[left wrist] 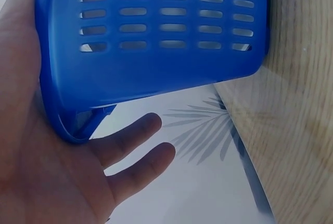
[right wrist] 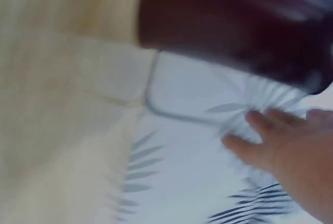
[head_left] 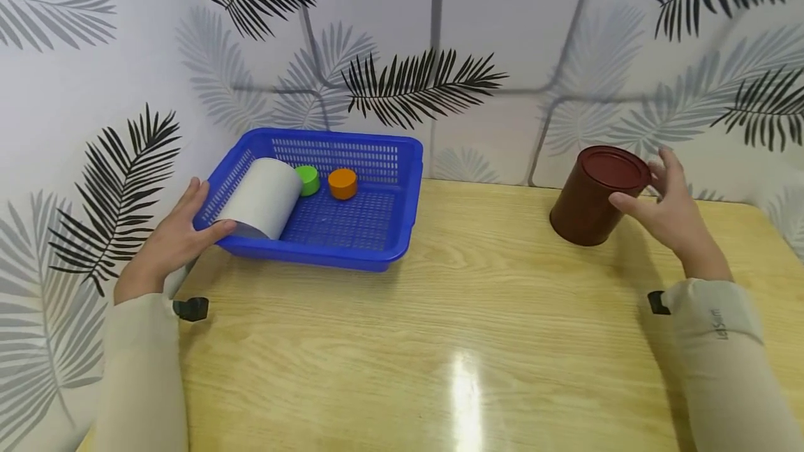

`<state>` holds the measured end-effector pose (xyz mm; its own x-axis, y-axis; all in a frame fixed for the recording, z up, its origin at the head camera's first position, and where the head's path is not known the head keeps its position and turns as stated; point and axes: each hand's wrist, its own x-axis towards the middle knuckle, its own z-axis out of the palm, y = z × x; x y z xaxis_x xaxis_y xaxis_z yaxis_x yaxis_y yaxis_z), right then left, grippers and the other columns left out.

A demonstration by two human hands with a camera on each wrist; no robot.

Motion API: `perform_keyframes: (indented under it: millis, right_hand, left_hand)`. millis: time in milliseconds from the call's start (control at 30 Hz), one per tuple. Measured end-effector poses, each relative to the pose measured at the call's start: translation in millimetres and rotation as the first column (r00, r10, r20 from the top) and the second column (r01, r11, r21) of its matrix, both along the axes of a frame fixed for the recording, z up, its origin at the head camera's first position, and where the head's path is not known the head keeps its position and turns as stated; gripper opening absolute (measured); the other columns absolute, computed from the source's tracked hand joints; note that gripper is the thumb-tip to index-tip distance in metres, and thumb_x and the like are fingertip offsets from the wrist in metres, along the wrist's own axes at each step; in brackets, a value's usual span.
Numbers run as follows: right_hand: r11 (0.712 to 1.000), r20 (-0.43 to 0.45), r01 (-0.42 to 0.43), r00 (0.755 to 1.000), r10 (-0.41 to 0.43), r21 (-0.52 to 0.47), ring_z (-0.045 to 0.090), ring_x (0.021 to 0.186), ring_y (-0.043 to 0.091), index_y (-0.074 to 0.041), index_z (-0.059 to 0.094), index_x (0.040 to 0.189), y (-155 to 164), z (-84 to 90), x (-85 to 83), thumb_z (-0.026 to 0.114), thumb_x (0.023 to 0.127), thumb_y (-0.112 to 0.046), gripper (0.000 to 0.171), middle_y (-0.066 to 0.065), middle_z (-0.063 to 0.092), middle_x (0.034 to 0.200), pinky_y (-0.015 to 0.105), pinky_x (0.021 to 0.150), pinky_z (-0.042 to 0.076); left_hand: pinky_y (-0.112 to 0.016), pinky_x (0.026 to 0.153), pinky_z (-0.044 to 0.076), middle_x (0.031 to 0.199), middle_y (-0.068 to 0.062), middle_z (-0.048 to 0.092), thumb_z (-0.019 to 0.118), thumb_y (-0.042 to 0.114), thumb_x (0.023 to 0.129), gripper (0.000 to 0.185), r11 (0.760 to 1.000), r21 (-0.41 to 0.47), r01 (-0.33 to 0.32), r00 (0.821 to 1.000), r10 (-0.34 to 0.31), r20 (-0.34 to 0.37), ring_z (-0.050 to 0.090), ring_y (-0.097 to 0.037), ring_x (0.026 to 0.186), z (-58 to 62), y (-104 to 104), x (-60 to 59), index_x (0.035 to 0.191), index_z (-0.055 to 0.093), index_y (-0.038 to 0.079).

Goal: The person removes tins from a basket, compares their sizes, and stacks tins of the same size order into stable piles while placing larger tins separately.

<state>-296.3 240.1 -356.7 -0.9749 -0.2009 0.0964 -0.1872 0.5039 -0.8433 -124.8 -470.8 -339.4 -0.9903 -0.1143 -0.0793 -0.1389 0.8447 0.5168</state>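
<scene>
1. Sleeves (head_left: 728, 368) nearest cam, above wood-grain table (head_left: 352, 368).
2. L hand (head_left: 169, 236): fingers spread, no firm grip, touching left rim of blue basket (head_left: 314, 254), table's far left.
3. R hand (head_left: 672, 211): fingers apart, not closed, around brown can (head_left: 584, 204) top, table's far right; contact can't tell.
4. Can prob. stiff, smooth, maybe slippery; wt. unknown. Best hold: mid-body.
5. Basket prob. light, bit flexy; hold opp. rims. White cylinder (head_left: 260, 194) inside, on its side, could roll if tipped.

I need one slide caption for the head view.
Left hand touching a blue basket containing a white cylinder, green piece and orange piece; right hand beside a brown canister.
</scene>
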Motion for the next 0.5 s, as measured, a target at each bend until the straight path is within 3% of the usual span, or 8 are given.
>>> perform_keyframes:
  millis: [133,200,333,500]
  right_hand:
    - [0.997,-0.128,0.073,0.989,-0.07,0.021,-0.002,0.153,0.02,-0.036,-0.002,0.163,-19,22.5,16.3,0.069,0.095,-0.035,0.098,-0.002,-0.003,0.169,0.056,0.119,0.003]
    - [0.997,-0.19,0.066,0.98,-0.058,0.037,-0.004,0.153,0.017,-0.038,0.007,0.163,-34,35.0,26.3,0.067,0.096,-0.035,0.09,-0.008,-0.002,0.168,0.057,0.119,0.0]
    - [0.998,-0.267,-0.012,0.963,0.029,0.066,-0.003,0.152,0.015,-0.038,0.021,0.162,-71,55.2,42.2,0.065,0.098,-0.033,0.078,-0.01,0.002,0.168,0.061,0.118,-0.001]
    - [0.983,-0.292,-0.154,0.94,0.176,0.095,0.002,0.152,0.017,-0.036,0.025,0.161,-123,67.7,48.9,0.067,0.098,-0.032,0.076,-0.008,0.005,0.168,0.061,0.118,0.006]
  left_hand:
    - [-0.073,0.111,0.007,0.167,-0.004,-0.017,0.059,0.062,0.095,0.106,1.0,0.011,-0.007,1.0,0.007,0.012,-0.008,-0.043,0.15,-0.1,-1,-2.4,0.162,-0.007,0.013]
    - [-0.072,0.112,0.007,0.167,-0.003,-0.018,0.059,0.063,0.094,0.107,1.0,0.012,-0.013,1.0,0.013,0.022,-0.009,-0.042,0.151,0.2,-1,-3.5,0.162,-0.007,0.015]
    - [-0.072,0.112,0.006,0.166,-0.001,-0.019,0.058,0.065,0.093,0.108,1.0,0.007,-0.016,0.999,0.016,0.036,-0.01,-0.041,0.151,1.0,-2,-4.5,0.161,-0.009,0.016]
    - [-0.071,0.113,0.005,0.167,-0.003,-0.019,0.058,0.066,0.093,0.108,1.0,0.009,-0.011,0.999,0.01,0.042,-0.011,-0.039,0.151,1.8,1,-1.9,0.161,-0.009,0.015]
